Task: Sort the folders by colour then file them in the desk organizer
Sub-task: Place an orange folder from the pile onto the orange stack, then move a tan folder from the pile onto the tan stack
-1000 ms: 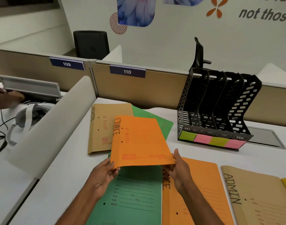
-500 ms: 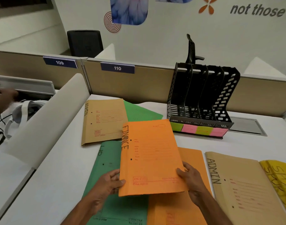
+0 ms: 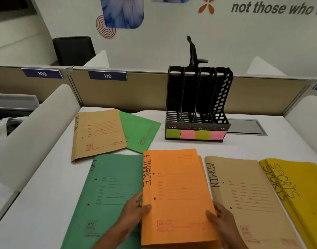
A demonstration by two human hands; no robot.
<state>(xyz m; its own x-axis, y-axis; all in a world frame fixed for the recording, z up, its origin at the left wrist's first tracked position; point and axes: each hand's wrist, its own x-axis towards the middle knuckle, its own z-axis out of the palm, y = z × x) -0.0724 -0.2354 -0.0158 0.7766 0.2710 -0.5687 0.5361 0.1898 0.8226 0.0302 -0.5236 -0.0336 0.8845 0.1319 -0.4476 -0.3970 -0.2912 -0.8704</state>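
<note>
We had a single wide-angle view from the head, facing forward and down over the desk (image 3: 46,212); the left hand (image 3: 134,211) and right hand (image 3: 221,219) lay close beneath it, the desk organizer (image 3: 197,105) farther off.

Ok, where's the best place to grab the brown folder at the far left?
Probably its left, folded edge, coming from the left. The brown folder lies flat, its right edge overlapping a green folder, while the folded side sits on bare desk; a grip there keeps it closed.
</note>
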